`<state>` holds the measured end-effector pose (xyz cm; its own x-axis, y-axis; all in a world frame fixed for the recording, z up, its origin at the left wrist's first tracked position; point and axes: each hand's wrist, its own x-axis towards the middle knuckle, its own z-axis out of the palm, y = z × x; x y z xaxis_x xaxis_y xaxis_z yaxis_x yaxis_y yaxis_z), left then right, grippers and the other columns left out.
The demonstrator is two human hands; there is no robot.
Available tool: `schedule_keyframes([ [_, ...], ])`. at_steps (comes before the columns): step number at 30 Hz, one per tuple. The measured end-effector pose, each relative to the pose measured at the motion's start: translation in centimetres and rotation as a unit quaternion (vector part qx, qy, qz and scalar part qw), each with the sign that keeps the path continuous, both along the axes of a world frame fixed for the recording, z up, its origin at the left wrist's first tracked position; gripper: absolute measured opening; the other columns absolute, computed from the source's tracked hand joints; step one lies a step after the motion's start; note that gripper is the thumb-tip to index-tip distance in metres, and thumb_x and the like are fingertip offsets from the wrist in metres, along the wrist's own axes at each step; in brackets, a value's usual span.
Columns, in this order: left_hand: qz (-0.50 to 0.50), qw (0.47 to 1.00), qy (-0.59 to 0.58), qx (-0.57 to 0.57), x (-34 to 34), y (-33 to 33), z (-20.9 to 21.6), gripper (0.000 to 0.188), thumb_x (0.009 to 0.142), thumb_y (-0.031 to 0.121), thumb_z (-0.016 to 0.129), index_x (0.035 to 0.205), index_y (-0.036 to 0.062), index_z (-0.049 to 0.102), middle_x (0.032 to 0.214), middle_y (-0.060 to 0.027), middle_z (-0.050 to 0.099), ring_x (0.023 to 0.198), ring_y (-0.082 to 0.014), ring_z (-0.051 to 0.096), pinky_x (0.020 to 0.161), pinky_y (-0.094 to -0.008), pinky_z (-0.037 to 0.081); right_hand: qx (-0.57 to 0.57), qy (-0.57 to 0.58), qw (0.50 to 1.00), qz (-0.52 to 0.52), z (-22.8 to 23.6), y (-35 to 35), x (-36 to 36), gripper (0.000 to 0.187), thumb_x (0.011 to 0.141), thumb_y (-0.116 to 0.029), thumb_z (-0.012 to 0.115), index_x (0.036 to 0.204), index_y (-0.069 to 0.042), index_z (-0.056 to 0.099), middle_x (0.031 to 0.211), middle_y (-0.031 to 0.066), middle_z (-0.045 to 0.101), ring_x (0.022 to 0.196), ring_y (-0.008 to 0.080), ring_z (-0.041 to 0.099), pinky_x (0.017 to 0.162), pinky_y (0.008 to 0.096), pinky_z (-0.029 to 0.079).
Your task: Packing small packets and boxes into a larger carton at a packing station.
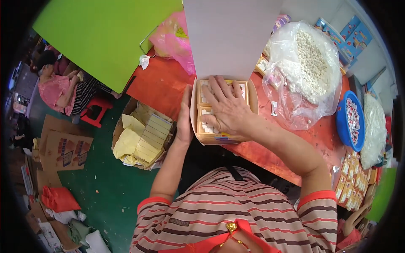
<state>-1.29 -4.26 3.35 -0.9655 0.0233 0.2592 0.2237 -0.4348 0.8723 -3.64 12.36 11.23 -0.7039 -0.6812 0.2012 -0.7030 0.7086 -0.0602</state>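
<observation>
A small carton sits in front of me at the edge of the red-covered table. Inside it are orange-yellow packs with small white pieces showing on top. My right hand lies over these packs with its fingers spread, and hides part of them. My left hand rests upright along the carton's left outer wall, fingers stretched out. Neither hand is wrapped round anything. A tall pale grey panel rises directly behind the carton.
Right of the carton lies a clear plastic bag of white pieces, then a blue basin of small packets. Stacked packs stand at the right. On the left are an open box with yellow packs and a seated person.
</observation>
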Motion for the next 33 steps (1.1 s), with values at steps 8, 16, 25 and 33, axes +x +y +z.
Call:
schedule_keyframes([
  [8,-0.006,0.967,0.035,-0.253,1.1,0.6,3.1,0.089,0.094,0.062,0.024,0.148,-0.0043,0.002,0.155,-0.0226,0.004,0.144,-0.0331,0.007,0.115,-0.0423,0.009,0.019,-0.010,1.000,0.000,-1.4,-0.1,-0.8,0.076,0.092,-0.056,0.033,0.142,0.001,0.029,0.149,0.0240,0.024,0.140,0.0390,0.019,0.110,0.0575,0.015],
  [16,0.034,0.770,0.132,-0.623,0.8,-1.2,4.0,0.086,0.092,0.061,0.028,0.147,-0.0040,0.015,0.154,-0.0231,0.011,0.143,-0.0391,0.008,0.109,-0.0626,0.007,0.013,0.000,1.000,0.004,-1.6,-0.2,-0.7,0.076,0.092,-0.054,0.034,0.144,0.001,0.026,0.150,0.0220,0.025,0.141,0.0375,0.018,0.111,0.0569,0.014],
  [25,0.026,0.887,0.142,-0.440,-0.5,-2.5,2.9,0.061,0.097,0.038,0.034,0.142,-0.0028,0.033,0.150,-0.0216,0.027,0.142,-0.0370,0.018,0.112,-0.0511,0.014,0.038,-0.013,0.999,0.007,-1.7,-0.4,-1.0,0.076,0.092,-0.053,0.037,0.146,-0.002,0.021,0.151,0.0196,0.021,0.143,0.0348,0.014,0.112,0.0571,0.012],
  [33,0.129,0.807,0.153,-0.557,0.3,-0.6,2.7,0.057,0.093,0.024,0.044,0.143,0.0000,0.032,0.149,-0.0189,0.031,0.138,-0.0394,0.027,0.108,-0.0548,0.022,0.018,0.048,0.999,0.014,-2.8,-0.4,-1.6,0.069,0.092,-0.046,0.034,0.141,0.002,0.029,0.147,0.0224,0.030,0.139,0.0367,0.024,0.110,0.0564,0.019],
])
